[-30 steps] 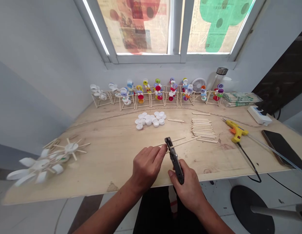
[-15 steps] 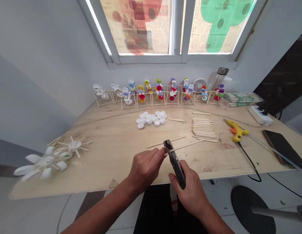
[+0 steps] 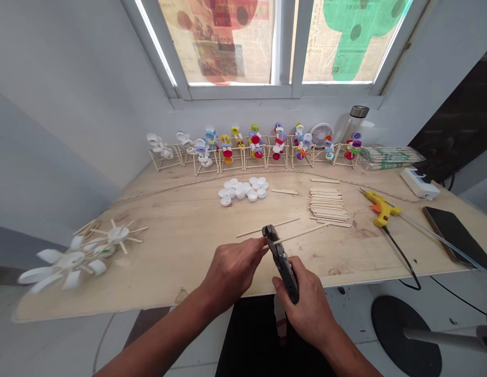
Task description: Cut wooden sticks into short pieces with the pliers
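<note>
Fingers of the right hand (image 3: 311, 302) are wrapped round the handles of the pliers (image 3: 283, 265), probably for a firm squeeze; the left hand (image 3: 233, 269) has its fingertips pinched together near one end of a thin stick (image 3: 302, 233), right beside the tool's head, seemingly to steady it; that stick crosses the pliers' head, beyond the right hand and to the right of the left, its free end slanting toward the stick pile (image 3: 327, 204); a loose stick (image 3: 286, 222) lies just beyond; white caps (image 3: 239, 191) cluster farther back; cap wheels (image 3: 255, 140) stand rowed behind, perhaps to keep out of the way.
</note>
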Demonstrator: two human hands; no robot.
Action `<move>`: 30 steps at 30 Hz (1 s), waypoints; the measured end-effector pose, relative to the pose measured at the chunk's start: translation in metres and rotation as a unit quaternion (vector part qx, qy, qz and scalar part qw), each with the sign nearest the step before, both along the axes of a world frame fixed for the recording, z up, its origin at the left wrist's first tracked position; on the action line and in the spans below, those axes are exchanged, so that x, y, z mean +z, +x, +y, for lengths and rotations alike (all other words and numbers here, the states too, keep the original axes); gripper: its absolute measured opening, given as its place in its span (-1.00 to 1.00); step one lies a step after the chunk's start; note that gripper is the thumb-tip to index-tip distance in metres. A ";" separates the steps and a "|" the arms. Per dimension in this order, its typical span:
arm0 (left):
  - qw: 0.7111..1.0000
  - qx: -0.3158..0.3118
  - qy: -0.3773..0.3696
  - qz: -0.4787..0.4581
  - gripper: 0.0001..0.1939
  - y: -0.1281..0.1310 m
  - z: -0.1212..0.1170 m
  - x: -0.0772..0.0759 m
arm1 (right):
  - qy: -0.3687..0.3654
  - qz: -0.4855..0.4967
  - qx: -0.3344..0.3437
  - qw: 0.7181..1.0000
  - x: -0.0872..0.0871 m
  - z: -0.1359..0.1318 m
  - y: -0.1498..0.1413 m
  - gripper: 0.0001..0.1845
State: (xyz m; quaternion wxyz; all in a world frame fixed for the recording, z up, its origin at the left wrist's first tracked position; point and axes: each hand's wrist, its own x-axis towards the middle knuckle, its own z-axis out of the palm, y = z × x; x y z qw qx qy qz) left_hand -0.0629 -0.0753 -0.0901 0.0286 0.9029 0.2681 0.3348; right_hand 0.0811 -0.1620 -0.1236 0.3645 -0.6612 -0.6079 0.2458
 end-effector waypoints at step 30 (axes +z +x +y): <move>0.998 0.020 0.060 0.002 -0.84 0.004 0.020 -0.014 | -0.028 -0.047 -0.011 0.998 -0.012 0.017 -0.002 -0.82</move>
